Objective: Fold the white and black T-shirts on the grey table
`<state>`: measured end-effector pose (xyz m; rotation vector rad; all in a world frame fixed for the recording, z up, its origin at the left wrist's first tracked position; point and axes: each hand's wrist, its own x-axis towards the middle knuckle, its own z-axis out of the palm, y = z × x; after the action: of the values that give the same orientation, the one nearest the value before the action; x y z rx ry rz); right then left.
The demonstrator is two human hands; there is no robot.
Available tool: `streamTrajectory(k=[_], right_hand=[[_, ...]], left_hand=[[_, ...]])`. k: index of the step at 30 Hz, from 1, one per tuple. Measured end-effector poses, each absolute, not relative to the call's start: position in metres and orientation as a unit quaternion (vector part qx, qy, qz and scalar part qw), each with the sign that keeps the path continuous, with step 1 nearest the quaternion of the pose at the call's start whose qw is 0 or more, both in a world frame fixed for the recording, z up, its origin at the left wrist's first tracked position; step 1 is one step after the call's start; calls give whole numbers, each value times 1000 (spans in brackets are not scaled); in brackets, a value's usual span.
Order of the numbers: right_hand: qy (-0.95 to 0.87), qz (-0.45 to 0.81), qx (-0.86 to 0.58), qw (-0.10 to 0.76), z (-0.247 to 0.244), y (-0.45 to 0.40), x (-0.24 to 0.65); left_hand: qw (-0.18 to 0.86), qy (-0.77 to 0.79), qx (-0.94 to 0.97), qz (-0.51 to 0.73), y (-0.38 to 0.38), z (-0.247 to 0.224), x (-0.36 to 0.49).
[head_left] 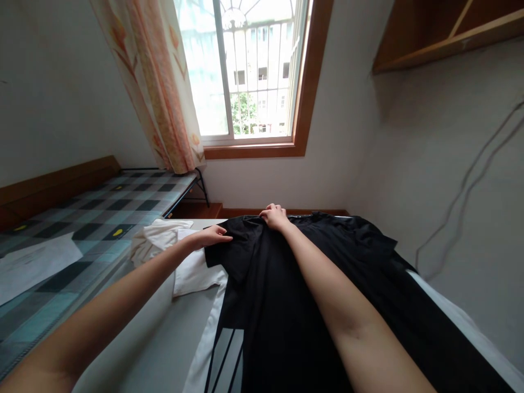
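Observation:
A black garment (286,305) with short sleeves and grey stripes near its lower left lies spread over a pale table (159,333). My right hand (274,216) has its fingers closed on the garment's far edge. At the left sleeve, my left hand (213,237) touches the black cloth, thumb and fingers apart. White cloth (194,273) lies beneath and beside that sleeve, and a cream crumpled cloth (153,240) is at the table's far left corner. More white fabric (454,311) shows under the garment's right side.
A bed (139,204) with a checked cover and a paper sheet (36,262) stands at the left. Behind the table are a curtain (164,98), a barred window (257,76) and a wall. A wooden shelf (450,46) hangs upper right, above a cable (462,191).

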<state>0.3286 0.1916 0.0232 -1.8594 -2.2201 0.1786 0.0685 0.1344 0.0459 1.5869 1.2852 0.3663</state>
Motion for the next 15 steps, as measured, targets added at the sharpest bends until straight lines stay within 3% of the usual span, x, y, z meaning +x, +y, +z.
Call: streamTrajectory(k=[3, 10, 15], right_hand=[[-737, 84, -656, 139, 22, 202, 329], [-684, 57, -702, 191, 17, 213, 319], [-687, 13, -710, 156, 4, 210, 308]], left_hand=[[506, 529, 646, 216, 137, 39, 60], [295, 560, 708, 311, 162, 37, 36], [209, 589, 728, 284, 165, 23, 24]])
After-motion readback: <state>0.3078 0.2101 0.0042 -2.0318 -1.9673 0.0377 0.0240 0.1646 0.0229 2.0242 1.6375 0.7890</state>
